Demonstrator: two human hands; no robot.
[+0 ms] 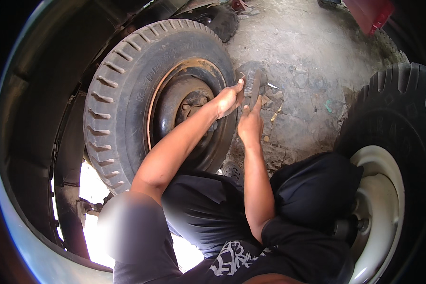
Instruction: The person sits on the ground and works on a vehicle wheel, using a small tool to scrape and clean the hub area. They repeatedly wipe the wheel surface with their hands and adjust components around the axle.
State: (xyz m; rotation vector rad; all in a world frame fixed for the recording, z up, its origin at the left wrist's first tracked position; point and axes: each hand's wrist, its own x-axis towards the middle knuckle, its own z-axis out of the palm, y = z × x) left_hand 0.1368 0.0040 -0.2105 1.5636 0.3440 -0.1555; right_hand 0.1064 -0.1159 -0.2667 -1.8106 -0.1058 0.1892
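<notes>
My left hand point(228, 99) is closed, thumb pointing away from me, in front of the right side of a large truck wheel. Something small and dark shows at its thumb tip, too small to name. Just to the right, my right hand point(251, 127) grips a flat, dark grey bar-shaped tool point(256, 86) that points away from me; its exact kind is unclear. A dark, worn patch of floor or a dark object lies behind the tool. The truck tyre point(123, 94) stands upright at left, its rusty-edged rim point(184, 102) partly hidden by my left forearm.
Another wheel, with a black tyre point(388, 118) and whitish rim point(381, 189), stands close at my right. Small scraps, including a yellowish piece point(276, 113), litter the rough concrete floor point(303, 52). A dark curved vehicle panel point(33, 118) surrounds the left side. Something red point(371, 14) hangs top right.
</notes>
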